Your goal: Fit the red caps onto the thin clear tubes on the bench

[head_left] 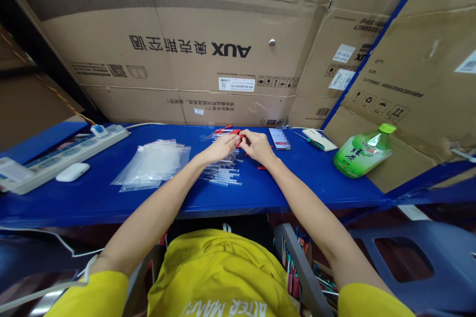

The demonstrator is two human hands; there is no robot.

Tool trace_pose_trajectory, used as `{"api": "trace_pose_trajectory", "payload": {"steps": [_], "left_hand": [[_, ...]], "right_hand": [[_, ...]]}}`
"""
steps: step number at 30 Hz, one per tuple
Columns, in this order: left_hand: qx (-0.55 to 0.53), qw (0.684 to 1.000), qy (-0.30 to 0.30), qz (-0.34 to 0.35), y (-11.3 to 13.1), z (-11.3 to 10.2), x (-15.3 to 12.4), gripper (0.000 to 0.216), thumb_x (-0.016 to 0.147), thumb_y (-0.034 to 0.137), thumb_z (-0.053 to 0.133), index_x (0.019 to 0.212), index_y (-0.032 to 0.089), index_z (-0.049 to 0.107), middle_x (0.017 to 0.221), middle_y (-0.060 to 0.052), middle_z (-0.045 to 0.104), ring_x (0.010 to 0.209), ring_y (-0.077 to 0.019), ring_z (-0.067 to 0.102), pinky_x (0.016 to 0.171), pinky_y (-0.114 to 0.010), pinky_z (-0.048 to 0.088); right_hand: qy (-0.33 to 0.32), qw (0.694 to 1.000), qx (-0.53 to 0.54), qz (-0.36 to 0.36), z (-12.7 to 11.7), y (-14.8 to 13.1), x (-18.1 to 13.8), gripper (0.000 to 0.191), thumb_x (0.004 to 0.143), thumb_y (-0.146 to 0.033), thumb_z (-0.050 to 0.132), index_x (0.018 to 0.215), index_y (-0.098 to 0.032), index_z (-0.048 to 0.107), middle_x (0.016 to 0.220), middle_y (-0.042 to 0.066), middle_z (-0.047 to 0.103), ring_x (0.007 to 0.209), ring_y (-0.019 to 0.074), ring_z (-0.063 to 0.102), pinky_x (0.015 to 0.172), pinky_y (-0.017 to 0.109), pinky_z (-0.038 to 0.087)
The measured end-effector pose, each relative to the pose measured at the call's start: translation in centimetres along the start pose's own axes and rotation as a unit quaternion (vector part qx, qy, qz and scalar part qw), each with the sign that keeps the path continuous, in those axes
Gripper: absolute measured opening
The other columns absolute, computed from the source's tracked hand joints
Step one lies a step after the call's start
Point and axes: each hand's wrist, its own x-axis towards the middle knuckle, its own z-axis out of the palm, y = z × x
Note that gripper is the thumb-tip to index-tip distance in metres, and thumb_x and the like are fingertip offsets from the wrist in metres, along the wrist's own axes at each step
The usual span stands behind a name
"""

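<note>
Your left hand [223, 147] and right hand [257, 145] meet just beyond the clear rods [222, 177], fingertips pinched together on small red pieces [238, 132]; your fingers hide how many, and which hand bears most of the hold. If the pinch slackens or one hand pulls unevenly, a piece could slip out and drop among the rods. The rods lie loose and look smooth, so a brushing wrist could roll them toward the near edge. A stray red piece [262, 168] lies to their right and could be overlooked.

All this rests on a blue table [297, 185]. Left of the rods are plastic bags [151, 164], then a power strip [70, 154]; right of them, a phone [278, 138] and, farther, a green bottle [360, 154]. Cardboard [178, 20] walls the space behind the rods.
</note>
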Motion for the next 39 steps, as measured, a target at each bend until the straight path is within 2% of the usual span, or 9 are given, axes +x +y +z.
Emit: {"api": "trace_pose_trajectory", "payload": {"steps": [4, 7, 11, 14, 17, 24, 28, 32, 39], "left_hand": [[-0.002, 0.999, 0.024, -0.024, -0.2, 0.1, -0.1, 0.034, 0.104, 0.048, 0.044, 0.084, 0.021, 0.044, 0.062, 0.006, 0.035, 0.054, -0.0107, 0.032, 0.055, -0.026, 0.029], [0.043, 0.997, 0.067, -0.001, -0.1, -0.1, -0.1, 0.027, 0.103, 0.046, 0.049, 0.094, 0.020, 0.048, 0.066, 0.005, 0.042, 0.060, -0.0123, 0.038, 0.061, -0.026, 0.032], [0.126, 0.988, 0.077, 0.038, 0.3, -0.5, -0.3, 0.029, 0.106, 0.046, 0.042, 0.096, 0.020, 0.049, 0.073, 0.002, 0.050, 0.068, -0.0145, 0.045, 0.068, -0.028, 0.035], [0.186, 0.978, 0.083, 0.034, 0.6, -0.8, -0.4, 0.032, 0.108, 0.045, 0.037, 0.091, 0.020, 0.049, 0.074, 0.001, 0.052, 0.070, -0.0157, 0.048, 0.069, -0.028, 0.035], [0.230, 0.969, 0.081, 0.027, 0.4, -0.9, -0.3, 0.034, 0.108, 0.044, 0.036, 0.086, 0.021, 0.049, 0.077, 0.000, 0.056, 0.071, -0.0163, 0.050, 0.071, -0.029, 0.036], [0.221, 0.971, 0.080, 0.041, 0.0, -0.7, -0.1, 0.035, 0.108, 0.043, 0.036, 0.088, 0.020, 0.053, 0.079, -0.001, 0.059, 0.073, -0.0171, 0.052, 0.071, -0.028, 0.037], [0.241, 0.965, 0.091, 0.039, 0.0, -0.7, -0.1, 0.033, 0.107, 0.043, 0.040, 0.090, 0.020, 0.057, 0.083, -0.002, 0.063, 0.078, -0.0187, 0.056, 0.074, -0.029, 0.039], [0.204, 0.974, 0.096, 0.035, -0.3, -0.5, 0.0, 0.039, 0.108, 0.043, 0.036, 0.085, 0.019, 0.056, 0.080, -0.003, 0.061, 0.075, -0.0179, 0.055, 0.074, -0.029, 0.040], [0.107, 0.992, 0.063, 0.038, -1.0, 0.0, 0.1, 0.039, 0.106, 0.045, 0.038, 0.081, 0.018, 0.051, 0.073, 0.000, 0.050, 0.068, -0.0147, 0.045, 0.066, -0.027, 0.038]], "right_hand": [[-0.016, 0.999, 0.045, 0.007, -0.5, 0.0, 0.1, 0.014, 0.096, -0.024, 0.056, 0.106, -0.020, 0.066, 0.082, 0.003, 0.072, 0.065, 0.0153, 0.061, 0.067, 0.026, 0.046], [-0.012, 0.996, 0.083, 0.025, -0.6, -0.1, 0.1, 0.020, 0.097, -0.028, 0.058, 0.114, -0.021, 0.064, 0.083, 0.002, 0.073, 0.065, 0.0149, 0.062, 0.067, 0.026, 0.048], [0.011, 0.987, 0.148, 0.067, -0.4, -0.1, 0.2, 0.032, 0.098, -0.034, 0.059, 0.128, -0.022, 0.059, 0.084, 0.001, 0.073, 0.067, 0.0162, 0.066, 0.069, 0.027, 0.051], [0.016, 0.978, 0.188, 0.086, -0.5, 0.2, 0.3, 0.025, 0.099, -0.042, 0.060, 0.113, -0.022, 0.064, 0.089, 0.003, 0.075, 0.076, 0.0180, 0.070, 0.075, 0.029, 0.053], [0.004, 0.970, 0.219, 0.105, -0.9, 0.4, 0.4, 0.028, 0.099, -0.049, 0.061, 0.096, -0.022, 0.065, 0.084, 0.003, 0.075, 0.076, 0.0180, 0.070, 0.075, 0.029, 0.053], [0.004, 0.951, 0.274, 0.141, -0.6, 0.5, 0.3, 0.029, 0.097, -0.050, 0.063, 0.091, -0.022, 0.063, 0.078, 0.002, 0.074, 0.073, 0.0183, 0.071, 0.074, 0.031, 0.056], [0.015, 0.956, 0.250, 0.150, -0.5, 0.4, 0.3, 0.025, 0.097, -0.045, 0.062, 0.105, -0.021, 0.064, 0.085, 0.003, 0.076, 0.078, 0.0193, 0.073, 0.075, 0.032, 0.058], [-0.008, 0.974, 0.203, 0.101, -0.6, 0.0, 0.2, 0.033, 0.098, -0.034, 0.059, 0.129, -0.022, 0.061, 0.095, 0.004, 0.078, 0.079, 0.0181, 0.073, 0.077, 0.031, 0.057], [-0.016, 0.993, 0.098, 0.060, -0.8, -0.4, 0.2, 0.026, 0.097, -0.028, 0.060, 0.120, -0.020, 0.067, 0.092, 0.004, 0.078, 0.070, 0.0157, 0.070, 0.071, 0.027, 0.053]]}}
